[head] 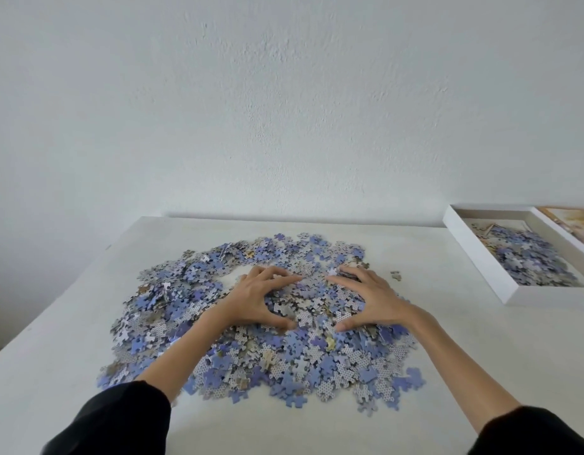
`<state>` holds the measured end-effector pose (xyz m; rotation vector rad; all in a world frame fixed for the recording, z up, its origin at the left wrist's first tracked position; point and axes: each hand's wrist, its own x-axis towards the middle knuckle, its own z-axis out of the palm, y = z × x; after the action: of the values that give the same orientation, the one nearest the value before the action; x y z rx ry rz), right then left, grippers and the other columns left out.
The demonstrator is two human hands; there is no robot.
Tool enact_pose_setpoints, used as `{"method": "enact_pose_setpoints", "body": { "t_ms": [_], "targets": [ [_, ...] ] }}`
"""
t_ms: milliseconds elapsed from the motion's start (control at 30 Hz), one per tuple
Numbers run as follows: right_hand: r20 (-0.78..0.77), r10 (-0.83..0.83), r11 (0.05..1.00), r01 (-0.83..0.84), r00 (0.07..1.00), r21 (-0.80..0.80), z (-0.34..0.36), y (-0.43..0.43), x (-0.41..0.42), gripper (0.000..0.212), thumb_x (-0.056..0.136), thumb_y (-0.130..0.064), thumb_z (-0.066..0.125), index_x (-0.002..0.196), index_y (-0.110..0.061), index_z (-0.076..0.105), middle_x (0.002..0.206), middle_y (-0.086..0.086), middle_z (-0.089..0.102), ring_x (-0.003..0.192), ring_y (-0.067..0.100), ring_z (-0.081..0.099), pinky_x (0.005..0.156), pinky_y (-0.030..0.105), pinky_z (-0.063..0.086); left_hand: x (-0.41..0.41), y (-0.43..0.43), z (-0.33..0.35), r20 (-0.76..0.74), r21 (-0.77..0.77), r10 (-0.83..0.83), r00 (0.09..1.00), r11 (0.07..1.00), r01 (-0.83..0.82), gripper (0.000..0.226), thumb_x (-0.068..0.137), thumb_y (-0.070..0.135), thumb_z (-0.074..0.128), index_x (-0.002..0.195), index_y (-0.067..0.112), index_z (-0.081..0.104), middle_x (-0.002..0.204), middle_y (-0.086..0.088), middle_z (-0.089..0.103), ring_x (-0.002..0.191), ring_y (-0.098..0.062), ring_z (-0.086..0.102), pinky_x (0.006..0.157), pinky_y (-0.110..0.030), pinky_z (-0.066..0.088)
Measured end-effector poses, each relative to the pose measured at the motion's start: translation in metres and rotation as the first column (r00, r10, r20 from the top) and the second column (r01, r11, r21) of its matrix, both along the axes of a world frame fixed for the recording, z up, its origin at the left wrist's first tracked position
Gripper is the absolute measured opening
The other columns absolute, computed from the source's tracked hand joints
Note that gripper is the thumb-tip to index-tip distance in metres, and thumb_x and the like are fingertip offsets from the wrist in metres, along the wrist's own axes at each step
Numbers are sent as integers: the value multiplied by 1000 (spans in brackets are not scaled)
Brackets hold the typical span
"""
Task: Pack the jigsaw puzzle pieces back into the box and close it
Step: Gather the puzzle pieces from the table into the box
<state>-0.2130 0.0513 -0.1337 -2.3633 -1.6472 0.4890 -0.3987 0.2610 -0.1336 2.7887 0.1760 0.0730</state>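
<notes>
A wide heap of blue and grey jigsaw pieces (267, 356) covers the middle of the white table (431, 339). My left hand (261, 300) and my right hand (369, 300) lie on the heap's middle, fingers spread and bent, thumbs pointing toward each other, cupping a mound of pieces between them. The open white box (481, 257) stands at the far right of the table with several pieces inside. Its lid (576, 228), showing a printed picture, lies beside the box at the frame's right edge.
One stray piece (396, 275) lies apart, right of the heap. A white wall rises behind the table. The table's left edge runs diagonally toward the lower left.
</notes>
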Motion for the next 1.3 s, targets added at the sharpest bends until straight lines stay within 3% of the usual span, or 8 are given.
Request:
{"method": "enact_pose_setpoints", "body": {
  "t_ms": [233,367,533,700,800,1033,1133,1300],
  "targets": [
    [-36,-93,946,100,995,309,-3,6,-16,56,67,-67,44,119,-47,51,120,-15,46,112,4,40,93,28,34,6,2,1,70,28,24,997,999,-26,74,58,64,48,128,42,47,124,8,42,110,-11,31,87,-26,35],
    [-61,-135,891,148,989,429,-3,13,-19,27,76,-41,64,103,-43,61,102,-12,62,96,9,55,80,33,51,7,-1,3,116,-133,76,990,989,-61,55,56,54,54,106,31,57,100,8,51,92,-12,50,76,-28,49],
    [-137,-128,833,182,982,522,-5,16,-14,24,77,-27,70,99,-36,66,105,-13,66,98,3,60,87,29,50,11,-7,11,211,-391,145,967,919,-52,35,59,39,57,89,22,61,81,12,59,67,3,56,60,-10,45],
    [-252,-54,830,183,966,527,7,19,-12,28,78,-17,71,98,-33,63,106,-17,61,102,-5,54,97,16,32,10,-7,26,197,-525,184,963,849,-55,10,76,16,71,83,15,64,67,6,60,51,-1,54,52,-11,43],
    [-287,-28,818,187,957,544,13,22,-13,28,78,-14,71,99,-31,63,105,-15,62,102,-3,55,97,13,31,9,-8,37,213,-532,182,960,846,-43,8,81,4,69,87,5,63,69,4,58,51,0,52,53,-10,42],
    [-300,53,799,139,953,584,28,32,-17,26,78,-18,71,97,-34,64,106,-16,64,105,-3,57,99,20,37,7,-8,40,194,-520,145,970,854,-24,28,84,12,66,108,25,67,70,0,66,47,-9,40,48,-18,36],
    [-307,62,804,134,950,579,30,33,-16,26,78,-20,71,97,-36,63,107,-15,65,107,0,57,101,26,37,6,-8,37,184,-526,144,972,850,-26,21,85,14,65,97,31,70,79,-8,70,47,-12,39,46,-25,33],
    [-321,70,793,142,945,593,37,29,-11,25,79,-17,71,97,-33,65,109,-12,65,109,-1,55,101,19,33,8,-9,41,187,-525,167,968,850,-45,14,84,12,66,90,23,71,76,-8,69,48,-15,47,46,-25,40]
  ]
}}
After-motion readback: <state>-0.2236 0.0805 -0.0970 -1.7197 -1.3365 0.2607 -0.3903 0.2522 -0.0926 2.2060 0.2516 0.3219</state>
